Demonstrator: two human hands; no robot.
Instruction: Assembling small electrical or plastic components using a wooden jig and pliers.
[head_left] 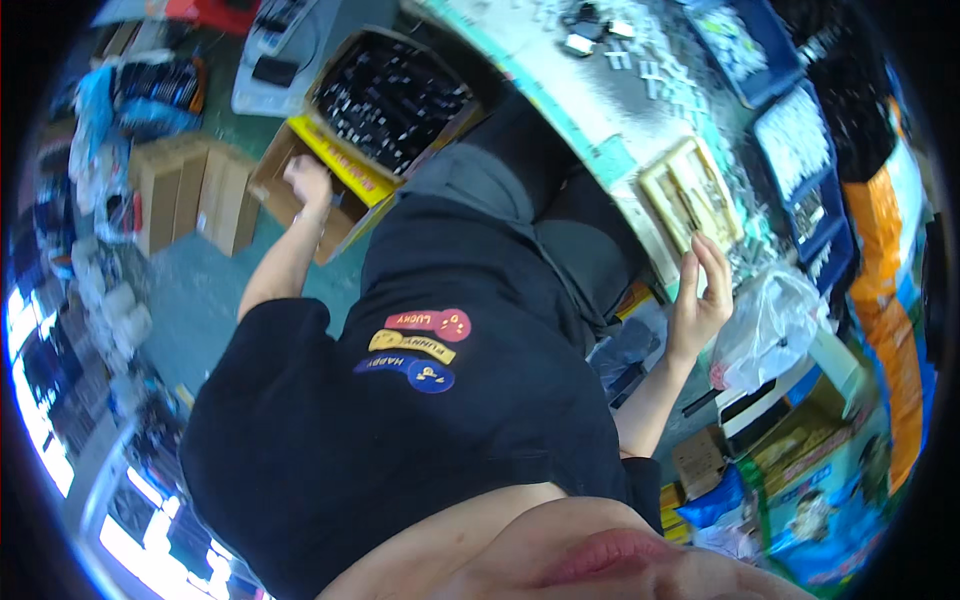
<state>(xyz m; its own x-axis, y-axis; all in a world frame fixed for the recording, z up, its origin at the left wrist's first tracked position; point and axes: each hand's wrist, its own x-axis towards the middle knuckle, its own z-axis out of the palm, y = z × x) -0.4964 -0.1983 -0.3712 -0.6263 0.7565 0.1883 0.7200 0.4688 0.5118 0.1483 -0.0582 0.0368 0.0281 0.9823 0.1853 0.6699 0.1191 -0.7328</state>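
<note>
My left hand (pixel 309 182) reaches down into an open cardboard box (pixel 330 233) at the left. Its fingers look curled, and anything in them is hidden. Beside that hand, a yellow strip (pixel 342 162) runs along the box's edge. At the right, my right hand (pixel 700 305) is raised by the table edge, fingers stretched and apart, with nothing visible in it. Its fingertips are close to the near end of a cream rectangular fixture (pixel 665 192) lying on the table. A dark narrow piece sits in the fixture's recess.
A carton of small black parts (pixel 390 100) adjoins the box. Small metal parts (pixel 650 80) lie scattered on the worktable (pixel 570 85). Blue bins (pixel 795 135) of pale pieces line its far side. A clear plastic bag (pixel 765 330) is beside my right hand. Closed cartons (pixel 185 200) stand left.
</note>
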